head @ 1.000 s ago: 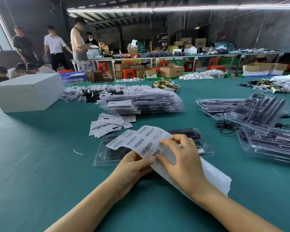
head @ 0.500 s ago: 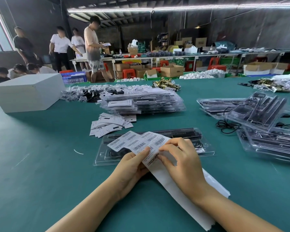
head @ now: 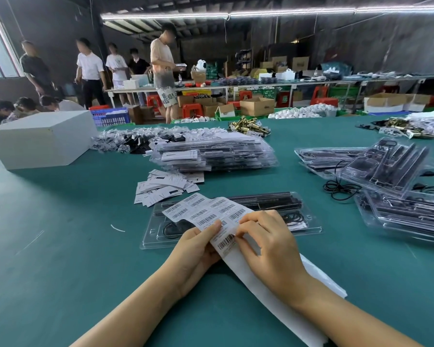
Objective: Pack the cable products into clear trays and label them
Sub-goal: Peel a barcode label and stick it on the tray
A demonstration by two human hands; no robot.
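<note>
Near the front edge of the green desk (head: 60, 246), above a packed clear tray (head: 308, 221): label sheet (head: 206, 211), printed with rows of barcodes, held by both hands. Left hand (head: 196, 249): fingers curled under the sheet, thumb pressed on top at its left edge. Right hand (head: 268, 244): fingertips (head: 243, 230) pinching a single barcode label at the sheet's right edge; thumb hidden. Bare backing strip (head: 273, 296) trailing from under the right wrist toward the near edge of the desk.

Under the sheet: tray lying flat on the desk, holding black bars along its far side and coiled black cable in the compartments nearer the hands.

Just beyond the tray, to the left: loose pile of white paper cards (head: 166, 184). Behind the cards: stack of filled trays (head: 216, 154). To the right, well apart: further clear trays (head: 391, 169) heaped at angles, with a loose black cable (head: 341, 189) beside them. Far left: white box (head: 40, 139) on the desk.
</note>
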